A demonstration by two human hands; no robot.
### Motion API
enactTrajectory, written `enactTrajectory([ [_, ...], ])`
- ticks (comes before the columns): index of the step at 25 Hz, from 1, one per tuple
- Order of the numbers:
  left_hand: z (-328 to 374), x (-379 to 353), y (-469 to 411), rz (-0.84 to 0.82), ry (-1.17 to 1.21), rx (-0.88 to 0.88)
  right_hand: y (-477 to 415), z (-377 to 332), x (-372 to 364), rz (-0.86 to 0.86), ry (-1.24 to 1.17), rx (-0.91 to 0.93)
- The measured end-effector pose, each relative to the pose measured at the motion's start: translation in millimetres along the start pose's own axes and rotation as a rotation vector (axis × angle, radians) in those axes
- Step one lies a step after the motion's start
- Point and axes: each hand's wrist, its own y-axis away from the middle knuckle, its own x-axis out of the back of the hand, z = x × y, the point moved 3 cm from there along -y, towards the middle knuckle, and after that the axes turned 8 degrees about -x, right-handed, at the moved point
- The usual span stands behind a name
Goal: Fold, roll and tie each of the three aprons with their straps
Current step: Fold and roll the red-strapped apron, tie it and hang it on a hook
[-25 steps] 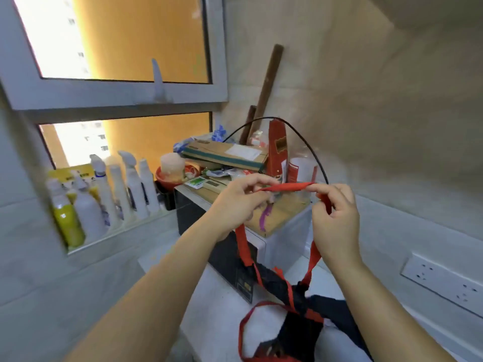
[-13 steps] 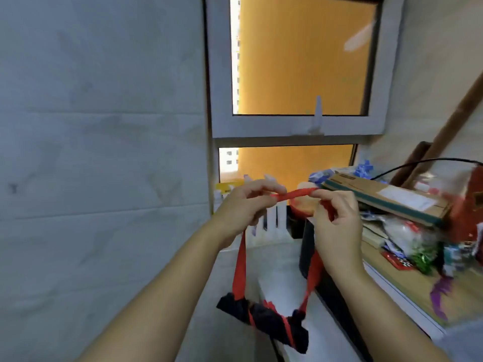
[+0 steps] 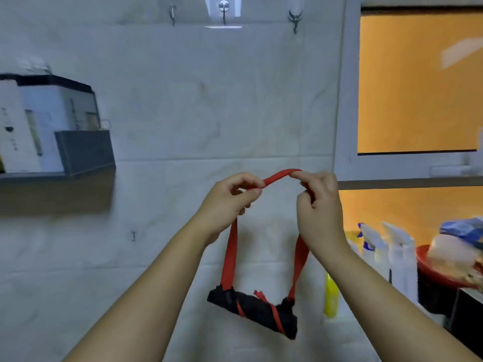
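Note:
A black apron, rolled into a short bundle and wrapped with thin red straps, hangs in the air in front of a tiled wall. Its red neck loop rises from both ends of the roll. My left hand pinches the loop on the left near its top. My right hand pinches it on the right, with the loop arching between my fingers. No other aprons show.
Three metal hooks are fixed high on the wall above my hands. A wall shelf with white boxes is at the left. A window, spray bottles and a red bowl are at the right.
My view has swung left from the cluttered counter and window to the tiled wall with hooks. Both hands carried the apron by its loop, and it now hangs free as a roll.

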Motion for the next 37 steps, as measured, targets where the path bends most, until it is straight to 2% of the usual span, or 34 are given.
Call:
enactTrajectory([
  [7,8.6,101.5,-57.4,0.133,-0.373,-0.133,-72.4,-47.0,-99.6,-0.113,0.088,0.238],
  [10,19.4,133.6,-85.7,0.256,-0.556,-0.250,-105.8,-68.0,-128.4,-0.111,0.119,0.338],
  [14,32.6,159.3,-122.3,0.351,-0.938,-0.439,-148.1,-97.3,-151.7,-0.091,0.170,0.469],
  [18,53.2,181.4,-160.6,0.481,-1.150,-0.474,-190.6,-127.5,-173.0,-0.082,0.179,0.570],
  [23,75.9,204.0,-202.1,0.523,-1.068,-0.492,-234.7,-162.6,-192.8,-0.090,0.094,0.626],
  [26,89.5,215.4,-223.2,0.533,-1.004,-0.427,-254.4,-182.5,-202.0,-0.075,0.076,0.617],
  [31,102.0,223.7,-250.4,0.587,-0.779,-0.307,-273.5,-201.0,-214.6,-0.065,0.259,0.501],
  [37,96.8,231.7,-259.4,0.615,-0.765,-0.296,-278.3,-210.3,-217.1,-0.135,0.356,0.470],
])
